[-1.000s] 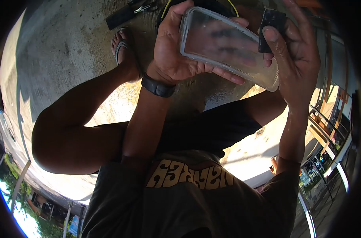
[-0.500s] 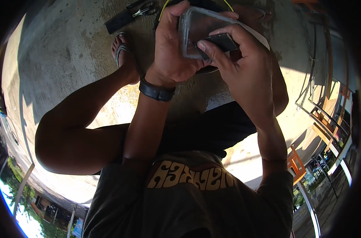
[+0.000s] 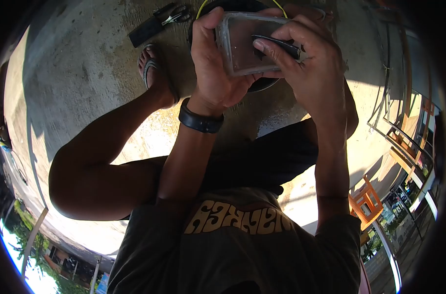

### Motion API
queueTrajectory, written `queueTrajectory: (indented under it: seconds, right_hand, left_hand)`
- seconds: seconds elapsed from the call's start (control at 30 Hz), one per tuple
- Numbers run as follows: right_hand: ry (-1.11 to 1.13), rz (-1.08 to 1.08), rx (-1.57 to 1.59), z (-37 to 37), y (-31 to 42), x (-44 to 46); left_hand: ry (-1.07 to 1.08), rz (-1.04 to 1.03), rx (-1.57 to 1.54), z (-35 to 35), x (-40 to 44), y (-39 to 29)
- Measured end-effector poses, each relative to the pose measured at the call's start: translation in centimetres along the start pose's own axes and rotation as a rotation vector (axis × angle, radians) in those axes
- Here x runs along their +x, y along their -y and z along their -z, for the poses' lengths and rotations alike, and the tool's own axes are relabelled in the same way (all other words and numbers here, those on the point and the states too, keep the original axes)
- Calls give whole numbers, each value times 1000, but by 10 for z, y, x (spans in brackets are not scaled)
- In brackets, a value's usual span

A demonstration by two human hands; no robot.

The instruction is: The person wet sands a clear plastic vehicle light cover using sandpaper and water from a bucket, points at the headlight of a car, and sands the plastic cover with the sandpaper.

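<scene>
Now, just past my shirt (image 3: pixel 242 220), both hands come together over one object, where a second ago the right one was out at its far right end. My left hand (image 3: pixel 215 78), above the black wristband (image 3: pixel 201 120), is curled round the clear plastic container (image 3: pixel 240 46), thumb up at its left end and fingers running underneath, so the container is held up off the floor, tilted a little. My right hand (image 3: pixel 318 73) is closed in a pinch on a thin dark piece (image 3: pixel 282 45), thumb on one side and fingers on the other. That piece has swung in across the container's middle and turned to a narrower, more edge-on strip than half a second ago; I judge that this brings only its edge to bear, though I can't tell whether it truly touches the plastic.

Below my hands, partly hidden by them, sits a dark round tub (image 3: pixel 264 85) with a yellow line curving above it. Farther left, my sandalled foot (image 3: pixel 152 63) rests on the concrete floor (image 3: pixel 105 59), and beyond its toes the scissors (image 3: pixel 174 18) lie beside a black flat block (image 3: pixel 147 33). Well off to the right stands an orange chair (image 3: pixel 367 203).
</scene>
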State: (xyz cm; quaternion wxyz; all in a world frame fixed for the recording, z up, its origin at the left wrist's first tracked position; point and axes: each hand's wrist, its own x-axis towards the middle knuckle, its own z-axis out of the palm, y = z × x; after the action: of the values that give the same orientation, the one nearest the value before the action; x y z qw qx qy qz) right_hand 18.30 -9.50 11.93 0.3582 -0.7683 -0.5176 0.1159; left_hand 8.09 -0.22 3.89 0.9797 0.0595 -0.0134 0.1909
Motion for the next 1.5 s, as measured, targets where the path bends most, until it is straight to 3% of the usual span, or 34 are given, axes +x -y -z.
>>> queueTrajectory:
  seconds: [0.03,0.07,0.17,0.23,0.27,0.33,0.4,0.57,0.6,0.8,0.93,1.03,1.17,1.2,1.3,1.33,1.43,1.47,1.5]
  right_hand:
    - [5,11,-1,1,3,-2]
    - [-33,215,-124,-1,-3,-3]
    - [-59,30,-107,7,-8,-7]
    - [-28,141,-98,5,-11,-5]
    - [-17,184,-120,0,2,-6]
    - [-44,255,-104,-3,4,-5]
    - [-91,191,-66,0,-8,-3]
    - [-48,211,-78,-7,2,-2]
    - [-136,199,-7,-6,-6,2]
    - [-175,250,-62,-12,-8,4]
    - [-134,263,-29,-19,11,-4]
    - [-239,275,-141,-3,-8,13]
    - [-150,237,-85,-10,10,1]
    - [-224,237,-37,-8,0,10]
    - [-163,269,-82,-15,13,1]
    - [-187,289,-60,-18,16,-2]
    - [-233,204,-88,-4,-3,14]
    - [-249,255,-109,-8,3,8]
    - [-220,256,-97,-9,4,8]
  left_hand:
    - [-25,-6,15,0,0,5]
    - [-30,-7,49,1,-3,2]
    - [-21,-11,106,1,-12,-14]
    - [8,-20,89,12,-13,-14]
    - [-127,-154,106,38,-9,-8]
    - [-35,-101,132,19,-10,-9]
    - [55,-64,158,-1,-15,-13]
    - [-5,-197,-3,-7,-11,4]
    - [-64,-194,66,-14,-13,4]
    - [-191,-293,347,-18,-3,7]
    - [-107,-238,194,-15,-5,8]
    - [-196,-306,362,-19,-3,11]
    - [-222,-249,300,-19,-8,5]
    - [-217,-235,248,-21,-8,6]
    - [-282,-296,353,-21,-7,8]
    - [-274,-336,477,-12,-10,4]
    - [47,-146,26,1,-16,-2]
    - [-238,-252,194,3,-14,0]
    - [-189,-247,197,6,-13,-2]
